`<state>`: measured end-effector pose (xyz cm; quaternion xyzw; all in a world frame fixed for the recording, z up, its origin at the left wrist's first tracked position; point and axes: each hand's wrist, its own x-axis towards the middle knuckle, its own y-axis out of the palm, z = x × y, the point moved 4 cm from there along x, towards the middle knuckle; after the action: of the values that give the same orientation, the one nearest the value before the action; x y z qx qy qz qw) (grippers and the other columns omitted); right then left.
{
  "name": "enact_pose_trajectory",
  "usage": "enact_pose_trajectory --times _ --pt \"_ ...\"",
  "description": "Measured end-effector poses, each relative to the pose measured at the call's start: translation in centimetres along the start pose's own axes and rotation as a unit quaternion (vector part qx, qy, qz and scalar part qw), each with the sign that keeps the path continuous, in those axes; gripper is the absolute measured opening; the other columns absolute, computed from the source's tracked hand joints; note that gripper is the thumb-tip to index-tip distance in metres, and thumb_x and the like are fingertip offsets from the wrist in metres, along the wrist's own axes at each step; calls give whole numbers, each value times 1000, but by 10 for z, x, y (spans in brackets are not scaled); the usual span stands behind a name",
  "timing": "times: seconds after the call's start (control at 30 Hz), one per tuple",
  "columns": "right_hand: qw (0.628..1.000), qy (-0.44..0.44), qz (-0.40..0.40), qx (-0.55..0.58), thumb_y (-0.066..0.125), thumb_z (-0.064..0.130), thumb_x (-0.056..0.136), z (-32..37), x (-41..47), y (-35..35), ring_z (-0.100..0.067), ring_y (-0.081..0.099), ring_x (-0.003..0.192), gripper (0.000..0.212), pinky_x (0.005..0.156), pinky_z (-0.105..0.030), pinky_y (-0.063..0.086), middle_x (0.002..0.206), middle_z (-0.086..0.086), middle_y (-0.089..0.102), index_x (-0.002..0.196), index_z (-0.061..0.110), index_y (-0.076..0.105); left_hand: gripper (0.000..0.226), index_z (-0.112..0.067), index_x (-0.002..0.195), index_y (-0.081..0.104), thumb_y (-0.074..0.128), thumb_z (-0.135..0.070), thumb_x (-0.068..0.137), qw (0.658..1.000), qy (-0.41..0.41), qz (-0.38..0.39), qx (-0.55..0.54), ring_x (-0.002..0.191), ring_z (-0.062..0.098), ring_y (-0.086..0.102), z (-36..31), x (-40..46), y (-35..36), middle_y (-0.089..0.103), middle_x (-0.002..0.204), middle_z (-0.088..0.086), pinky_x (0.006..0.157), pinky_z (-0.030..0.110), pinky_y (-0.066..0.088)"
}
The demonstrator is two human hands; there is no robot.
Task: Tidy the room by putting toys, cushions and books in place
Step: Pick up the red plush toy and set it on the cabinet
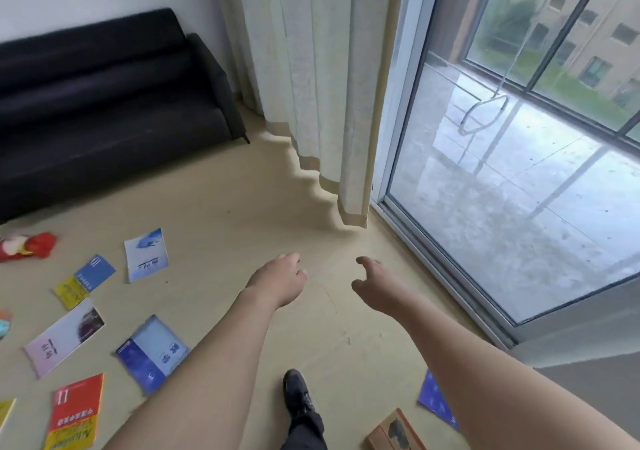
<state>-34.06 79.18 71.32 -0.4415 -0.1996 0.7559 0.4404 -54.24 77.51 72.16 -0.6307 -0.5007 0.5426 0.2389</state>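
While both hands, left hand point(278, 281) and right hand point(375, 285), are hanging empty with loosely curled fingers above the floor point(242, 214), scattered books point(152, 352) are lying leftward, likely calling for stooping and gathering next.

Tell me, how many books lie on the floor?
9, perhaps more out of frame: seven left of the arms, two by the right arm.

Red toy point(26, 246) & brown book point(394, 430) cut off by frame edges.
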Motion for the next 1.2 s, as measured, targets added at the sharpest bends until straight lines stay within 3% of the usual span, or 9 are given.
enact_pose_trajectory --times 0.27,0.63,1.0,1.2 --pt "998 -32 20 -51 45 20 92 122 103 4 -26 37 137 61 108 -35 37 154 -6 32 150 16 27 44 -12 138 47 38 -32 100 999 -36 -28 -2 121 30 53 86 89 -100 50 141 10 95 35 45" --pt "996 -11 42 -77 47 24 89 188 259 -25 -29 42 133 62 104 -34 39 150 -9 37 149 16 31 46 -15 142 44 40 -33 100 999 -47 -6 8 130 27 48 145 225 -159 47 146 8 102 34 41" --pt "986 -95 68 -116 47 25 91 317 445 -76 -30 49 125 60 99 -35 44 147 -8 39 149 18 31 47 -17 144 42 39 -35 100 986 -143 -75 -35 132 27 47 208 363 -281 45 148 5 103 36 43" --pt "973 -118 124 -153 48 23 93 368 500 -64 -31 43 132 59 105 -34 39 148 -11 38 149 17 31 45 -17 143 42 38 -31 100 981 -182 -17 -61 129 25 48 254 399 -275 44 148 3 102 35 42"
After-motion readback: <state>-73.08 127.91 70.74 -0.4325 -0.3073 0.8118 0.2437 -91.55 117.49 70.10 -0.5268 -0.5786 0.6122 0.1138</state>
